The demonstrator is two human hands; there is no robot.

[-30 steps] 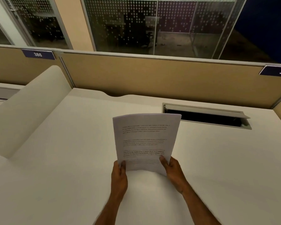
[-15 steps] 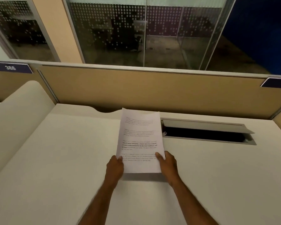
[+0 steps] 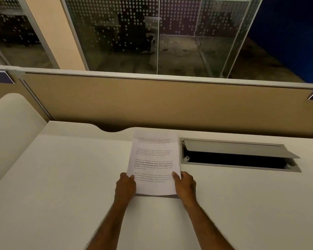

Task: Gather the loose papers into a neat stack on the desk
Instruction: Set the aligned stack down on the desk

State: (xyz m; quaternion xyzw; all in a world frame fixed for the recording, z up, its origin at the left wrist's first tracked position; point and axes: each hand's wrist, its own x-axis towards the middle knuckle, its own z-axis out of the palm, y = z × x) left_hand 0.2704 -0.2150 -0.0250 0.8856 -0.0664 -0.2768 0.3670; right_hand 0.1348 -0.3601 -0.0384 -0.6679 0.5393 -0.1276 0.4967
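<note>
A stack of white printed papers (image 3: 154, 159) lies nearly flat on the white desk (image 3: 61, 177), long side pointing away from me, with its near edge slightly lifted and casting a shadow. My left hand (image 3: 126, 186) grips the stack's lower left edge, thumb on top. On the lower right edge sits my right hand (image 3: 185, 186), holding it the same way. The sheets look aligned into one pile.
An open cable tray (image 3: 238, 156) with a raised metal flap is sunk into the desk just right of the papers. A tan partition (image 3: 170, 103) runs along the desk's far edge, with glass walls behind. A cream side divider (image 3: 9, 134) stands at the left.
The papers went from upright in both hands to lying down on the desk, farther from me. Both hands kept their hold and moved forward with them.
</note>
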